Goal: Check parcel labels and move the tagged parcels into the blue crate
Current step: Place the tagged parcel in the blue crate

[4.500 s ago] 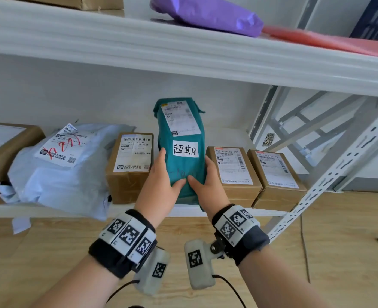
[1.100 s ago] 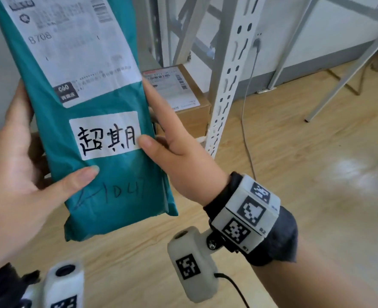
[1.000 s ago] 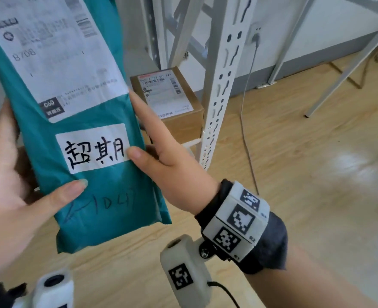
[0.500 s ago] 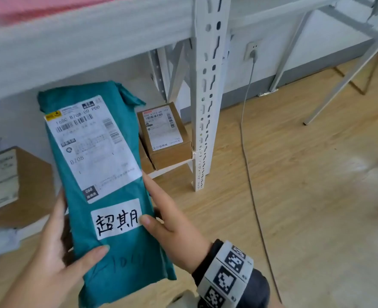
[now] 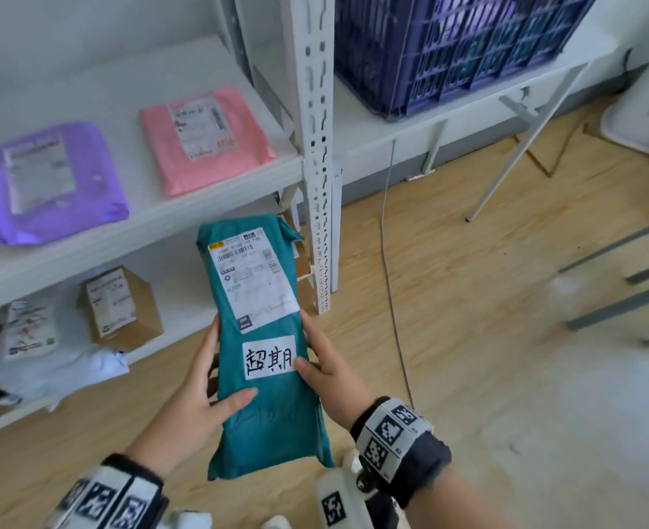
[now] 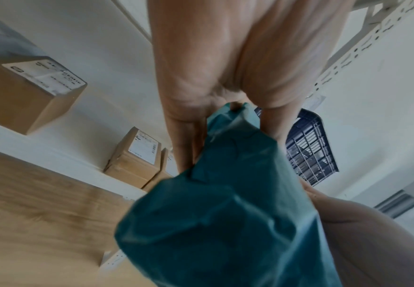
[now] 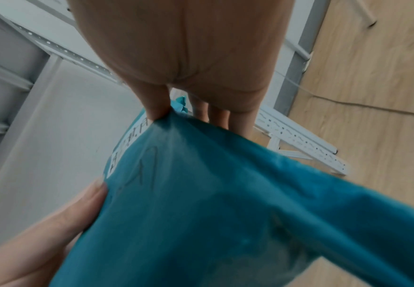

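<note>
I hold a long teal parcel [image 5: 265, 399] upright in front of me, off the shelf. It carries a white shipping label and a handwritten white tag [image 5: 268, 362]. My left hand [image 5: 200, 395] grips its left edge, thumb on the front, fingers behind. My right hand [image 5: 325, 372] grips the right edge, thumb touching the tag. The wrist views show the teal parcel [image 6: 225, 223] [image 7: 225, 213] pinched between thumb and fingers of each hand. The blue crate [image 5: 449, 47] stands on a white table at the upper right, with parcels inside.
A white shelf post [image 5: 317, 154] stands between me and the crate. A purple parcel [image 5: 48, 181] and a pink parcel [image 5: 204, 139] lie on the upper shelf. Brown boxes [image 5: 120, 309] and a pale grey bag [image 5: 40, 349] sit on the lower shelf. A cable [image 5: 391, 284] runs across the wooden floor.
The parcel came off the lower shelf in both hands. My view has risen and turned right, so the upper shelf top and the blue crate are in sight now.
</note>
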`<state>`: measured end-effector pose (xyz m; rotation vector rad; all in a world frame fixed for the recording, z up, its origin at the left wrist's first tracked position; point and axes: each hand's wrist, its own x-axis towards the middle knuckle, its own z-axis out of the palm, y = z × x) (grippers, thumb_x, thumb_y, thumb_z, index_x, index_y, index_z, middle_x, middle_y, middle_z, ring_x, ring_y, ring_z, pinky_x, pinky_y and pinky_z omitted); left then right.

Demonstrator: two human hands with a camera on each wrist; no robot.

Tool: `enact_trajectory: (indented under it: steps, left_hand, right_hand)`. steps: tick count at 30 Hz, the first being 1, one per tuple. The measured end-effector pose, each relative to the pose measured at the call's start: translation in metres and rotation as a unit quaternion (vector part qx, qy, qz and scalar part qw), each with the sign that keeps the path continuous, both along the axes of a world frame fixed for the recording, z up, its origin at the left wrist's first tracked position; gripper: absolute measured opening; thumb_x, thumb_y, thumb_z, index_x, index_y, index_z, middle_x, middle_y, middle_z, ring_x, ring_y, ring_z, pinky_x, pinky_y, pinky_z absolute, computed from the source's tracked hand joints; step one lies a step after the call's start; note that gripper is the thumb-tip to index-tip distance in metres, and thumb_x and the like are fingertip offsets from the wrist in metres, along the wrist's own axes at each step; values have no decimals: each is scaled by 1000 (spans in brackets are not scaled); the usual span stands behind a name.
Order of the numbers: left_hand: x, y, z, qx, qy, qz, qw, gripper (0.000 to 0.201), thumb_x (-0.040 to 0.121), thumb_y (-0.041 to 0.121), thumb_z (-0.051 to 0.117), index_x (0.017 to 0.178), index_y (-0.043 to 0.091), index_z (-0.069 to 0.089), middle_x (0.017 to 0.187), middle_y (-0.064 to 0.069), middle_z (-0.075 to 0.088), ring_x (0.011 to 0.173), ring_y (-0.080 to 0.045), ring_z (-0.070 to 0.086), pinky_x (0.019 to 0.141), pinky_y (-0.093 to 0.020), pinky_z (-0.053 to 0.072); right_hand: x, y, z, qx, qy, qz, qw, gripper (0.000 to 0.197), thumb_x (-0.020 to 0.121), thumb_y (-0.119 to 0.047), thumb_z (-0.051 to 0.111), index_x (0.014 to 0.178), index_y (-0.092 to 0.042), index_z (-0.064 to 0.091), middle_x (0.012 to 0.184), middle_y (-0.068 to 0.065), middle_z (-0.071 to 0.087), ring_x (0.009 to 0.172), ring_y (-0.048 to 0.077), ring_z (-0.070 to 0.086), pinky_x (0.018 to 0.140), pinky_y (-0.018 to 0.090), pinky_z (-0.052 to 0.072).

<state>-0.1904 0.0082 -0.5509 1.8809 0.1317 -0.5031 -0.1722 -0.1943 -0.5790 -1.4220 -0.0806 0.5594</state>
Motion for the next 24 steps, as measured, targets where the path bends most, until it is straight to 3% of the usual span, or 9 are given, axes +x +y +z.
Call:
enact_trajectory:
  steps: [2,3,6,9,12,16,18,21,24]
  left_hand:
    - [-8,-11,25,0,-1,-15,1000,98,69,38,73,135,71,7,144,43,23,126,17,36,108,-36,41]
    - [-10,-15,38,4,-6,-22,1000,98,70,39,72,135,70,6,145,41,22,130,12,36,108,-37,40]
    - [-15,-31,81,12,-26,-44,999,96,67,45,71,131,75,6,148,35,22,136,-1,34,111,-44,37]
    - [-14,-45,117,-4,-58,-64,996,96,66,46,71,128,79,7,147,37,24,134,4,35,110,-43,39]
    - [-16,-64,148,-19,-88,-87,992,99,71,38,70,137,69,3,145,39,22,131,12,34,106,-30,41]
    - [-25,-99,185,-46,-131,-79,987,96,83,14,68,141,56,4,141,38,23,115,31,33,86,-2,42]
    - [-27,-117,203,-41,-150,-75,985,97,83,16,68,143,55,3,139,42,23,117,30,32,92,-7,41]
    - [-27,-145,230,-56,-167,-75,982,99,80,21,69,146,53,3,142,37,28,126,17,36,105,-26,40]
    - [-25,-173,253,-54,-192,-76,977,98,73,33,68,142,58,4,142,36,28,129,13,35,109,-33,38]
  right_hand:
    - [-14,-11,28,-4,0,-17,1000,60,100,3,36,142,-37,22,139,-20,39,116,-19,46,98,18,45]
    - [-20,-16,44,-4,0,-23,1000,59,100,3,36,138,-39,23,134,-23,40,112,-21,47,96,17,46]
    - [-32,-32,91,-6,-10,-49,999,57,100,1,36,131,-46,28,130,-24,41,107,-17,53,93,19,49]
    - [-41,-46,128,-19,-26,-79,996,60,100,-1,37,134,-49,24,132,-22,43,110,-10,55,94,23,51]
    - [-46,-60,158,-23,-33,-109,993,62,100,-1,38,142,-43,23,133,-16,47,119,9,55,99,39,49]
    - [-57,-91,202,-22,-65,-122,990,61,100,0,38,137,-46,26,143,-9,43,122,15,55,99,41,49]
    - [-56,-110,222,-31,-85,-115,989,60,100,0,38,133,-50,28,144,-8,42,124,15,53,100,40,49]
    - [-53,-138,253,-56,-114,-109,986,59,100,-1,38,137,-46,27,143,-9,43,125,10,51,101,39,48]
    - [-51,-165,280,-74,-145,-108,981,58,100,1,37,144,-34,24,135,-10,44,108,-15,51,93,20,50]
